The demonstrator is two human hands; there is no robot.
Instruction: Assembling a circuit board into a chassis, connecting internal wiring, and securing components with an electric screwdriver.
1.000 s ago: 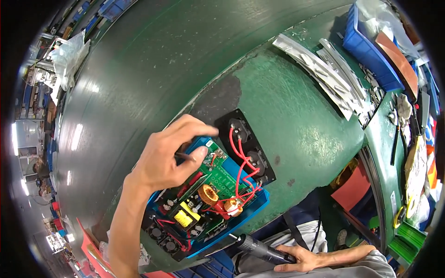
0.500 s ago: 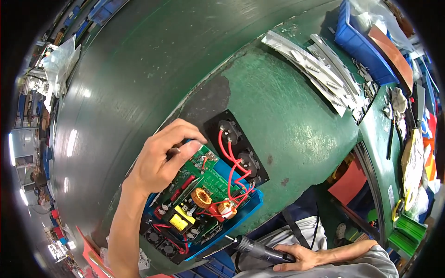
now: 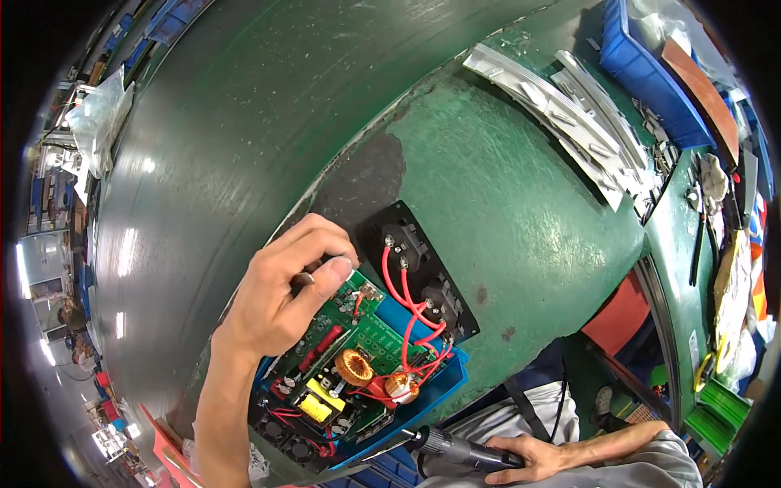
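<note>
My left hand is closed at the far corner of an open blue case, thumb and curled fingers together; its fingertips hide what they grip. A small shiny bit shows inside the curl of the fingers. In the case sits a green circuit board with a copper-wound coil, a yellow transformer and two small black fans. Red wires run to a black panel with sockets lying beside the case. My right hand holds a dark electric screwdriver, its bit pointing left near the case's near edge.
The green worktable carries a stack of pale metal profiles at the far right, beside a blue bin. Scissors with yellow handles and green trays are at the right. A smooth dark-green surface runs along the left.
The view has shifted slightly. My left hand stays at the case's corner, and the screwdriver in my right hand has moved slightly down and right.
</note>
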